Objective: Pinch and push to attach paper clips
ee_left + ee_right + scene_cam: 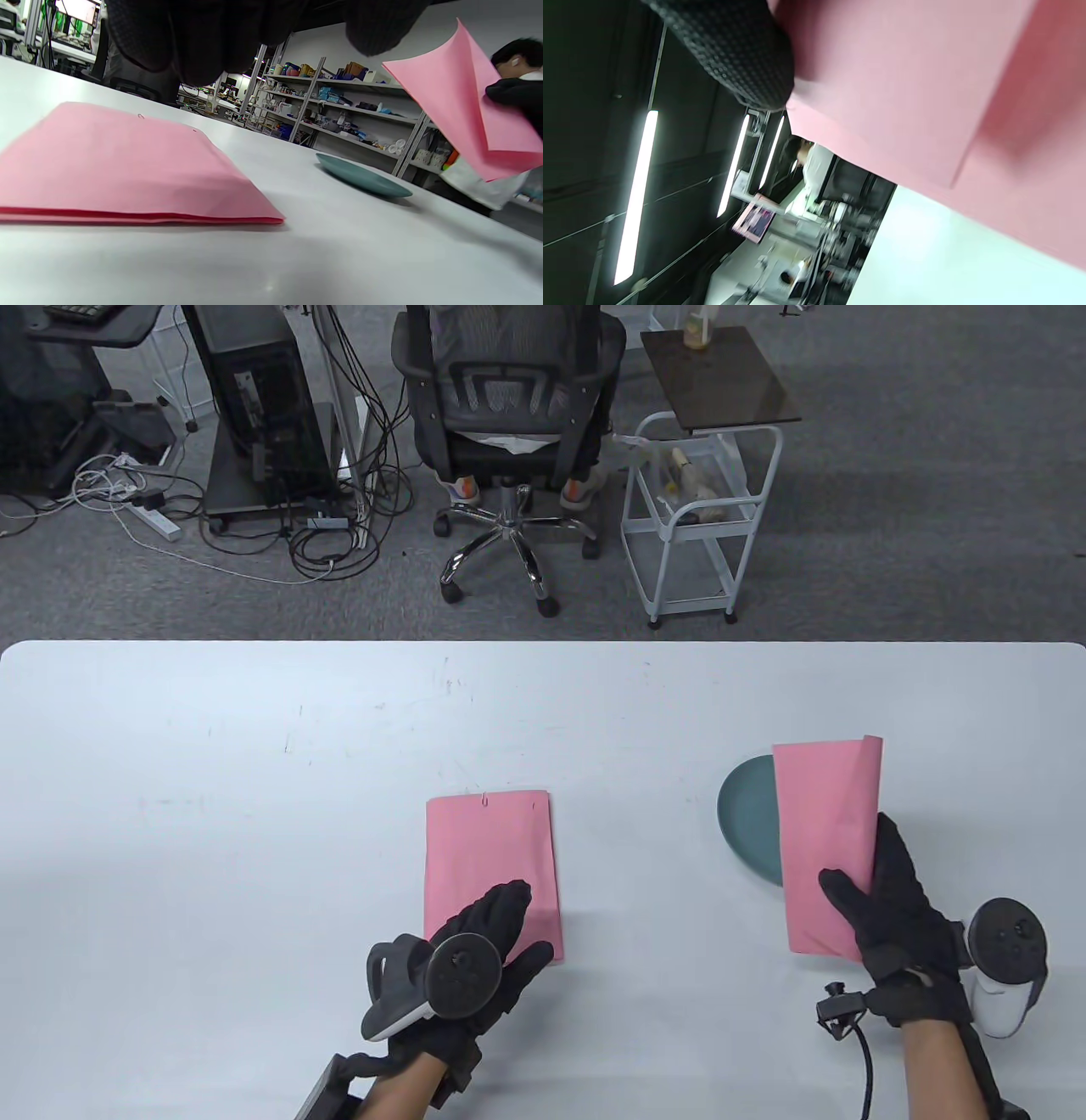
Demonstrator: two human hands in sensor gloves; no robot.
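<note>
Apparently unmarked, the pink sheets (827, 840) carry no legible writing.

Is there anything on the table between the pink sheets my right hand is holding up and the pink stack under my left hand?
Nothing visible. The right hand holds the lifted pink sheets above the teal plate. Only bare table lies between them and the clipped pink stack that the left hand rests on.
</note>
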